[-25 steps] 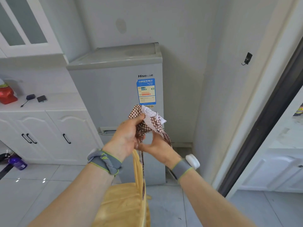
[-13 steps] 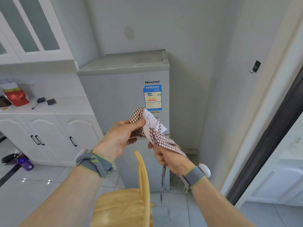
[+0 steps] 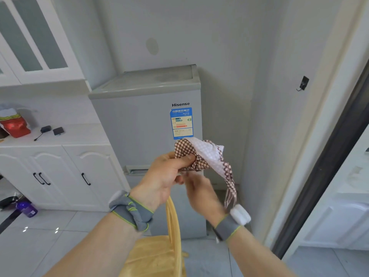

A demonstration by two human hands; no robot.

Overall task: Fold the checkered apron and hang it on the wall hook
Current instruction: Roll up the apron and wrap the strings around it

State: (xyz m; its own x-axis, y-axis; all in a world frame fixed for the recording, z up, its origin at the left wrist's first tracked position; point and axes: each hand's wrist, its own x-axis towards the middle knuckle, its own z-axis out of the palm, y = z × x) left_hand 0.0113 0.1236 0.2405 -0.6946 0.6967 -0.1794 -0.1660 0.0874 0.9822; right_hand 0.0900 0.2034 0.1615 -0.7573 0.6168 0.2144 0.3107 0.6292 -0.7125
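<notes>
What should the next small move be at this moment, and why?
Probably the right hand should catch the loose tail and gather it into the bundle. The left hand pinches the bunched checkered apron, but that tail dangles free beside the right wrist, and the wall hook on the right is bare. The right hand is blurred, so its grip is unclear.

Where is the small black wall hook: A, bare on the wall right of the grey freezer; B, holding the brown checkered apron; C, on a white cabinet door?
A: the small black wall hook is bare; the left hand grips the brown checkered apron.
</notes>
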